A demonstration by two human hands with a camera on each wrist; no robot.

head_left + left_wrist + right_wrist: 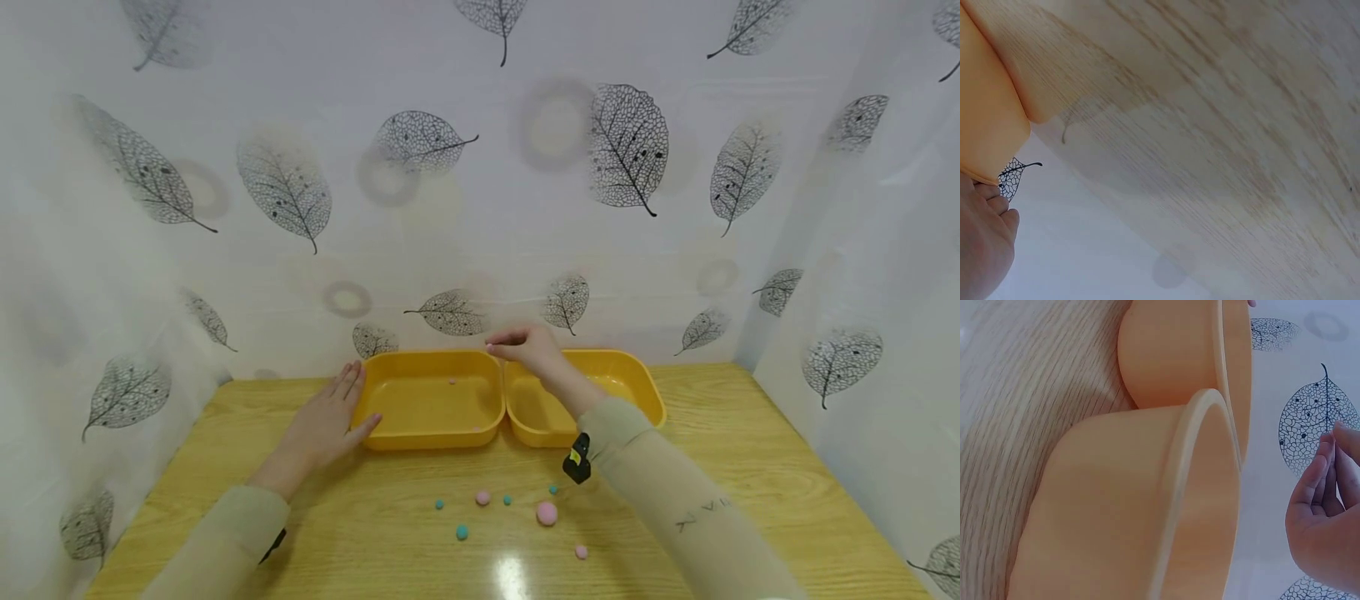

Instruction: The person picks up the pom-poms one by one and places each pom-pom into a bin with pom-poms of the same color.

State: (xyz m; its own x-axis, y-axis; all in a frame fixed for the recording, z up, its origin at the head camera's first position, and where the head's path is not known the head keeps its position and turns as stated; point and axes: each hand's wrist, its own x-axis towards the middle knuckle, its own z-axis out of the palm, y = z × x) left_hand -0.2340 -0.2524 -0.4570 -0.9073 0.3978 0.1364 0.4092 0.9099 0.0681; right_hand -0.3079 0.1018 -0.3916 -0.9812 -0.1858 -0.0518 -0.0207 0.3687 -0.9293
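Observation:
Two yellow plastic bins stand side by side at the back of the table. My left hand [322,425] rests against the left end of the left bin [435,442], fingers extended along its side and thumb at its front corner. Over the inner rims of the two bins, my right hand [528,348] pinches a small pink ball [490,347] between thumb and fingertips. Inside the left bin lie a pink ball [452,382] and another pink ball [476,429]. The right bin [645,392] is partly hidden behind my right hand and forearm.
In front of the bins, several loose balls lie on the wooden table [375,533], including a large pink ball [547,513], a teal ball [462,532] and a pink ball [581,552]. A white leaf-print curtain [495,208] hangs behind and along both sides.

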